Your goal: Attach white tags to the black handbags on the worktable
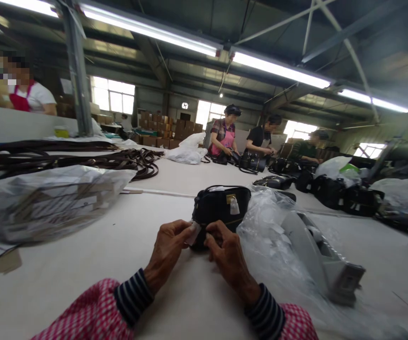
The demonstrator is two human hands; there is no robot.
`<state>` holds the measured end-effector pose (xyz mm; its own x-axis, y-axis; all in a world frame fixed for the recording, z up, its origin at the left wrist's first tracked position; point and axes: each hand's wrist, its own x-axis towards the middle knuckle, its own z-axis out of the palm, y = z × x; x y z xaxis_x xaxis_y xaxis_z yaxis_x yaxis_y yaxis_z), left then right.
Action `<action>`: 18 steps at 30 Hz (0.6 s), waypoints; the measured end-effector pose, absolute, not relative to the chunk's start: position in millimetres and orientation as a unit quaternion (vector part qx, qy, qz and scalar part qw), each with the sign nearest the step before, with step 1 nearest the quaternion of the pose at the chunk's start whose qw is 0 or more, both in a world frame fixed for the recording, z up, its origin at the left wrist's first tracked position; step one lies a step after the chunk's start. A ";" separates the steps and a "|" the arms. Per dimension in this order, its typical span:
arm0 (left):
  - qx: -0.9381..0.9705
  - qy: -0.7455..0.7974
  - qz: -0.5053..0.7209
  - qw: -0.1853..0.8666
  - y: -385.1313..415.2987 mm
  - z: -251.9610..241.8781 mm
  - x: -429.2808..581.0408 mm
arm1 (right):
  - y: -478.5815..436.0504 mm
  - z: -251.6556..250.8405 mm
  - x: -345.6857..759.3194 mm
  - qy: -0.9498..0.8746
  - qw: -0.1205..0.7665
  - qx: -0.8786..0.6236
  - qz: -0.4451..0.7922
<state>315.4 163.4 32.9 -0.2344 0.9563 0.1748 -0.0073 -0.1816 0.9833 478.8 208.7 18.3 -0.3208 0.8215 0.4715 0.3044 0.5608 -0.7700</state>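
Note:
My left hand [168, 248] and my right hand [228, 259] meet at the front of a small black zipped handbag [218, 208], which stands on the white work table [83, 288]. My left fingers pinch a small white paper tag [194, 233] against the bag's lower left side. My right fingertips press on the bag beside that tag. A gold-coloured label [231, 199] and a hanging white tag [235, 206] sit on the bag's upper front. Part of the bag's lower front is hidden by my hands.
A crumpled clear plastic sheet [265, 236] and a grey tape dispenser [320, 255] lie to my right. A plastic bag of cardboard tags [44, 203] and dark straps [65, 158] lie left. Co-workers [242, 134] handle black bags farther along.

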 end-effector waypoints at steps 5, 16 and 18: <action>0.451 0.538 0.614 0.361 168.5 33.3 317.5 | 207.9 16.1 480.4 -0.770 0.447 -0.368 0.266; 0.436 0.523 0.632 0.370 171.7 37.7 322.0 | 208.7 32.6 476.4 -0.832 0.480 -0.278 -0.026; 0.441 0.524 0.629 0.368 171.7 38.8 321.1 | 211.5 41.3 472.6 -0.843 0.460 -0.267 -0.083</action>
<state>321.1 171.7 38.8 -0.3405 0.9249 0.1691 -0.0017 -0.1804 0.9836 472.6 211.5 41.3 -0.4337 0.3732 0.8201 0.5269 0.8434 -0.1051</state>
